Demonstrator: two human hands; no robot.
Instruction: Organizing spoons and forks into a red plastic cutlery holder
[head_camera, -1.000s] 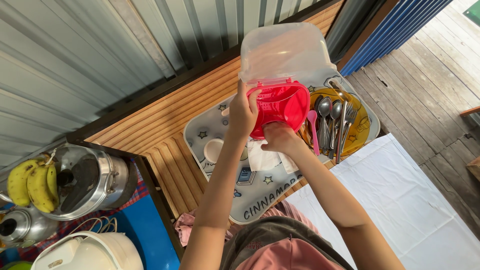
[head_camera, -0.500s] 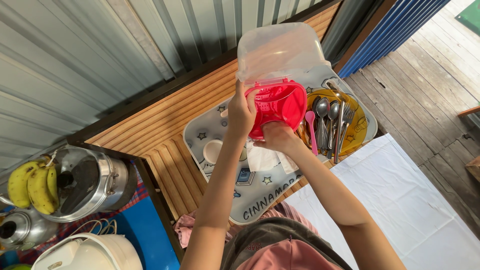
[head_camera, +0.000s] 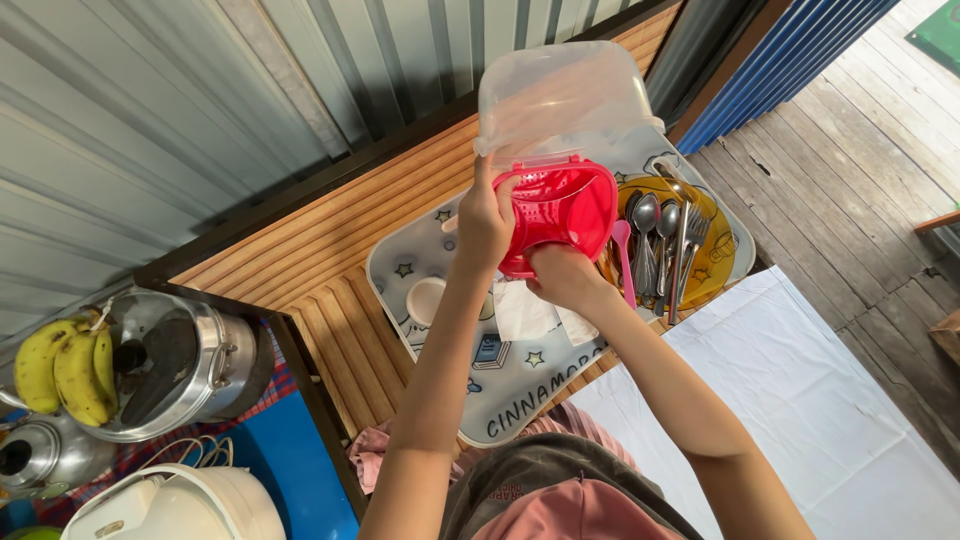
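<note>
Nearest to us, at the bottom edge, we see the person's own pink and grey clothing (head_camera: 560, 500), and from it both bare forearms rise toward the middle of the view. To the lower left sit a white rice cooker (head_camera: 175, 505), a metal kettle (head_camera: 40, 455), a steel pot (head_camera: 175, 365) and, beside that pot, a bunch of yellow bananas (head_camera: 60, 365). To the lower right a white cloth (head_camera: 820, 400) covers the surface. Further on, we find a pale printed tray (head_camera: 520, 390) lying on the wooden slatted counter (head_camera: 330, 270), with a white folded paper (head_camera: 525, 315) and a small white cup (head_camera: 428, 298) resting on it. Just above the paper, our right hand (head_camera: 565, 275) is closed around the lower edge of a red perforated basket (head_camera: 560, 210), gripping it from beneath. Our left hand (head_camera: 485, 225) clasps the basket's left rim, fingers curled over the edge, so the basket is held up between both hands, raised above the tray and tilted so that we look into its open inside. A clear plastic lid (head_camera: 565, 95) stands swung open from the basket's far edge. Just right of the basket, an amber dish (head_camera: 722, 262) on the tray holds metal spoons and forks (head_camera: 670, 235) and a pink spoon (head_camera: 626, 255). Beyond everything runs the grey corrugated metal wall (head_camera: 200, 100), and at the far right we see weathered wooden floorboards (head_camera: 860, 160).
</note>
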